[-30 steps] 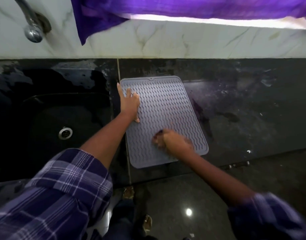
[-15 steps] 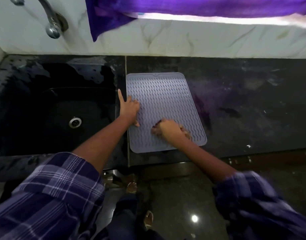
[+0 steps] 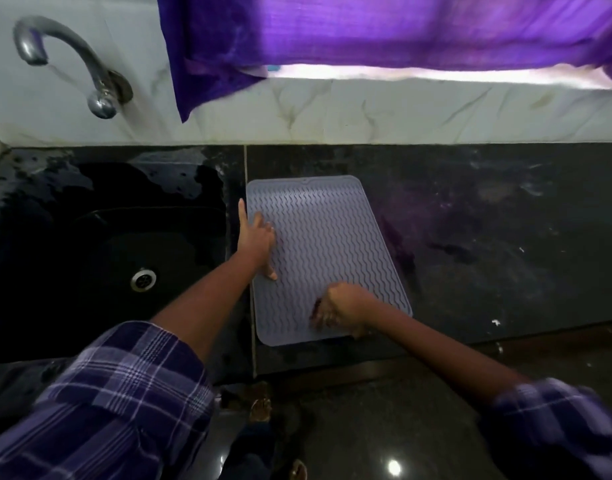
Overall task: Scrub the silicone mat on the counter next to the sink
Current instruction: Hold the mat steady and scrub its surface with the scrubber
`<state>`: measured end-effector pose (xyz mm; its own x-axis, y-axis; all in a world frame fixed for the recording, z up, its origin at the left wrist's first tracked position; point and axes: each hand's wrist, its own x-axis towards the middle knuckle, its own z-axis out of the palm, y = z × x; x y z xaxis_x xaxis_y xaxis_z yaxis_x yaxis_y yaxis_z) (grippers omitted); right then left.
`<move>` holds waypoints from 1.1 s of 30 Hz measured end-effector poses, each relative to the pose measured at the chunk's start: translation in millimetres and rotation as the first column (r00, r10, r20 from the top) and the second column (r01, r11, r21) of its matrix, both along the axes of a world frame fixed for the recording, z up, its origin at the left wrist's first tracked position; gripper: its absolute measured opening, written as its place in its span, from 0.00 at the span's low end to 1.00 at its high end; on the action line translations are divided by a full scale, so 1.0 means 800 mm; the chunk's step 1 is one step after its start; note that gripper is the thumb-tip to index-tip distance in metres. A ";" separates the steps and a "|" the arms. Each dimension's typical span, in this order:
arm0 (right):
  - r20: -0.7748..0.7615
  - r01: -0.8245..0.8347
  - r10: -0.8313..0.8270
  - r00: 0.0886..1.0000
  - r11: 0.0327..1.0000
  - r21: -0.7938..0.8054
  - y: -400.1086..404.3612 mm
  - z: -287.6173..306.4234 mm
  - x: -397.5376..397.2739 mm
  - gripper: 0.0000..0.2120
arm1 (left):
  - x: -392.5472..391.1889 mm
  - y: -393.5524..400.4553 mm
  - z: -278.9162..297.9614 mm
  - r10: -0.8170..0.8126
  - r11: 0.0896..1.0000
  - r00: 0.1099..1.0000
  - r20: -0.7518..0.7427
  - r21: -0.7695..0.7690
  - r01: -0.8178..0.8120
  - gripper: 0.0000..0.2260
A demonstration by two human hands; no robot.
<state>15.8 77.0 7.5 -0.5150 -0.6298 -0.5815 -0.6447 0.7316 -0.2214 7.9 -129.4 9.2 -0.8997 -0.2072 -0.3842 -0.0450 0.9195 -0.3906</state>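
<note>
Here, plaid sleeves [image 3: 124,393] frame the near edge. The right hand [image 3: 342,306], blurred, is fisted on something dark at the mat's five o'clock corner; what it grips cannot be told. The left hand [image 3: 257,239] lies flat, fingers spread, on the left edge of the grey wave-ribbed silicone mat [image 3: 328,237], which rests on the dark polished stone surface [image 3: 488,237]. At nine o'clock a black sink [image 3: 90,254]; beyond, a curved metal tap [image 3: 72,60], marble wall, purple cloth [image 3: 366,32].

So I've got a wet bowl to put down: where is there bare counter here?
Bare counter lies right of the silicone mat, up to the wall. The mat itself is crowded: left hand flat on it, right hand closed on something dark. The sink basin is also empty.
</note>
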 end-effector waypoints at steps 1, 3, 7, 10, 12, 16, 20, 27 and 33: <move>0.082 -0.028 0.028 0.996 1.000 0.000 0.006 0.008 -0.011 0.12 | -0.005 -0.006 0.000 0.015 1.000 1.000 0.000 0.007 -0.015 0.50; 0.159 0.016 -0.003 0.987 0.997 -0.079 0.004 0.032 -0.043 0.11 | -0.018 -0.017 0.000 0.046 0.999 0.999 -0.004 0.020 -0.046 0.48; -0.003 0.198 -0.214 0.977 0.906 -0.373 -0.057 0.063 -0.128 0.13 | -0.061 -0.031 -0.004 0.057 0.996 0.998 0.007 0.064 -0.057 0.45; -0.110 0.208 -0.251 0.962 0.929 -0.305 -0.104 0.054 -0.198 0.15 | -0.101 -0.038 -0.002 0.017 1.000 0.999 0.030 0.010 -0.017 0.48; -0.195 0.228 -0.290 0.937 0.931 -0.286 -0.129 0.044 -0.239 0.13 | -0.129 -0.044 0.001 -0.001 1.000 0.999 0.034 0.000 0.001 0.50; -0.295 0.238 -0.306 0.905 0.940 -0.245 -0.172 0.019 -0.292 0.12 | -0.160 -0.053 -0.006 0.048 0.996 0.997 0.063 0.072 -0.053 0.45; -0.331 0.226 -0.256 0.908 0.966 -0.129 -0.188 -0.007 -0.310 0.15 | -0.176 -0.050 -0.005 0.107 0.988 0.981 0.163 0.097 -0.124 0.31; -0.184 0.240 -0.235 0.954 0.971 0.005 -0.146 0.013 -0.225 0.17 | -0.176 -0.042 -0.006 0.131 0.986 0.985 0.113 0.087 -0.141 0.19; 0.022 0.071 -0.079 0.997 0.965 0.253 -0.103 0.041 -0.187 0.14 | -0.170 -0.052 -0.005 0.091 0.988 0.989 0.120 0.109 -0.105 0.31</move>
<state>-134.0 -5.2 40.6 -0.5336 -0.4210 -0.7335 -0.5817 0.8123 -0.0432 -127.8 -171.2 4.8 -0.8258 -0.2406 -0.5101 -0.0980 0.9519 -0.2903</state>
